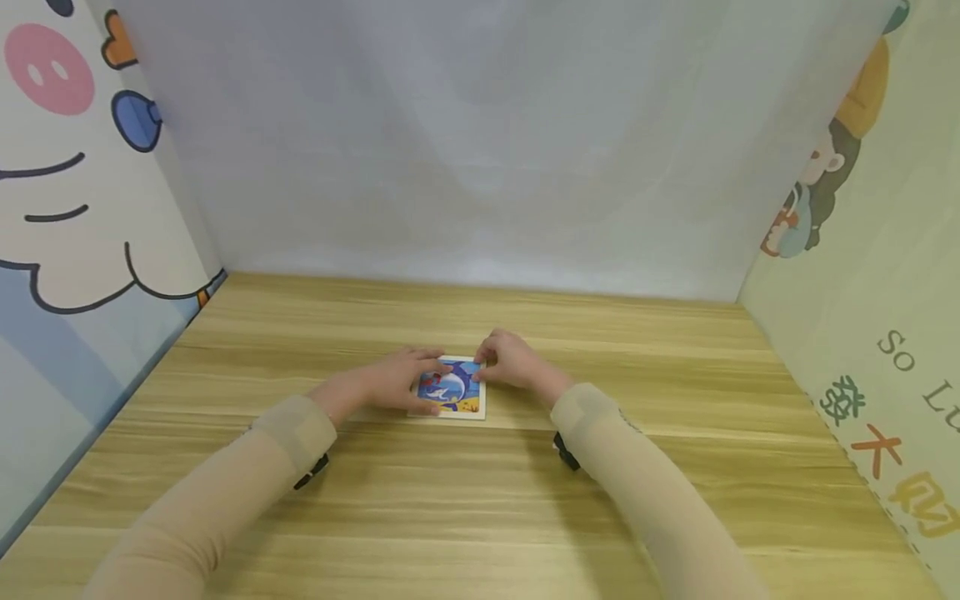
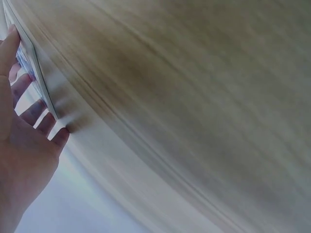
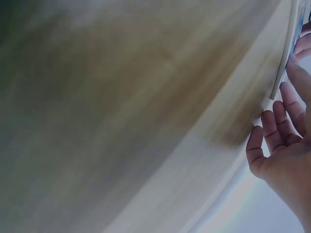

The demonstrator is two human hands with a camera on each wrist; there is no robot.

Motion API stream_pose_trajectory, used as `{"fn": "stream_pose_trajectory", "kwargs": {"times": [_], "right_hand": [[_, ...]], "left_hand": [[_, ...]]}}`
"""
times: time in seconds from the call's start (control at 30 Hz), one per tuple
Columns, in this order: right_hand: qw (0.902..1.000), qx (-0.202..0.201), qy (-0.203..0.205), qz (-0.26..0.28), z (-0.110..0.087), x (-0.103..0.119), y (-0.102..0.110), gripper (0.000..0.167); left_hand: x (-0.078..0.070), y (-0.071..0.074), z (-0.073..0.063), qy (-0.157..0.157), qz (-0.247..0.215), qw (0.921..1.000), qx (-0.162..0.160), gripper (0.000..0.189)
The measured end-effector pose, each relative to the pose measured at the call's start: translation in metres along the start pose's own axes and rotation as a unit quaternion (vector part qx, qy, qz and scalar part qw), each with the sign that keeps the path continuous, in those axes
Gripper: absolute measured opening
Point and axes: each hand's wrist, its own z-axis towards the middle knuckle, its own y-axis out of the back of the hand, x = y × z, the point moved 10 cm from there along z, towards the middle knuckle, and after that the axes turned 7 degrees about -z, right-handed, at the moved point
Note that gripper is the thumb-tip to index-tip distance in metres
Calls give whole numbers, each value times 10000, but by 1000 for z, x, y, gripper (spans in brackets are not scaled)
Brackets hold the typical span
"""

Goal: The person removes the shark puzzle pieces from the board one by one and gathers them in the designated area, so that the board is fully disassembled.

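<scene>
A small square picture puzzle [image 1: 460, 386] with a white border, showing a dolphin in blue water, lies flat on the wooden table. My left hand [image 1: 396, 382] spreads over its left side, the thumb near the lower edge and the other fingers near the top. The left wrist view shows the left hand [image 2: 29, 116] with its fingers apart along the board's rim. At the upper right corner, my right hand [image 1: 513, 360] touches the picture with thumb and index fingertips. In the right wrist view, the right hand [image 3: 286, 131] has its remaining fingers loosely bent beyond the corner.
The wooden table [image 1: 480, 500] runs back to a pale grey curtain [image 1: 480, 150]. A cartoon-printed panel [image 1: 82, 192] stands on the left and a light green printed panel [image 1: 862, 333] on the right. A dark wrist device [image 1: 566, 451] hangs under the right cuff.
</scene>
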Motion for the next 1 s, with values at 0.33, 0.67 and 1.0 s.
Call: {"fn": "stream_pose_trajectory", "kwargs": {"times": [0.33, 0.67, 1.0], "right_hand": [[9971, -63, -155, 743, 3, -11, -1, 25], [9808, 227, -558, 1853, 1, -25, -5, 17], [9777, 314, -552, 2002, 1, -28, -2, 16]], "left_hand": [[-2, 2, 0, 63, 42, 9999, 67, 73], [-3, 3, -3, 124, -1, 9999, 101, 71], [-1, 0, -1, 181, 39, 9997, 171, 73]]}}
